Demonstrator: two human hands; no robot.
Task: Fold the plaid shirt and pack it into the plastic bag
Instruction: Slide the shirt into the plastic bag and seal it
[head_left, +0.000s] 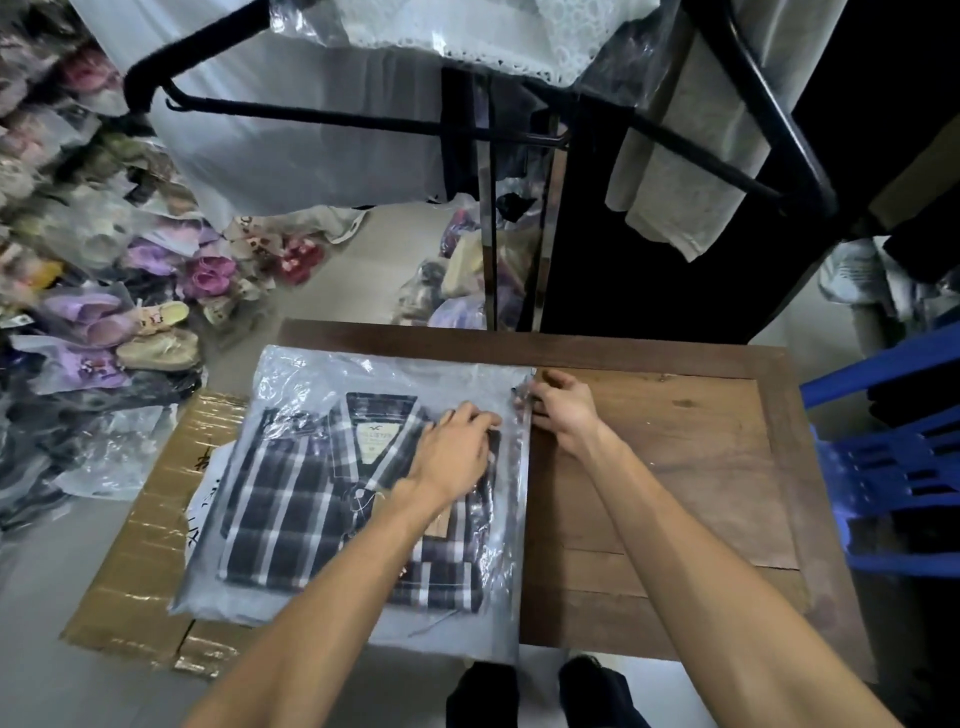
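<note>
The folded plaid shirt (291, 499), dark with white stripes and a label at its collar, lies inside a clear plastic bag (311, 379) on the left half of a wooden table (675, 467). My left hand (457, 452) presses flat on the bag over the shirt's right shoulder. My right hand (563, 410) pinches the bag's right edge, where a strip runs along the opening. The shirt's lower right part is hidden under my left forearm.
Flattened cardboard (140, 561) lies under the bag's left side, on the floor. Piles of bagged shoes and slippers (130, 291) fill the left. A blue plastic chair (893, 457) stands at the right. Black hangers with garments (363, 119) hang overhead.
</note>
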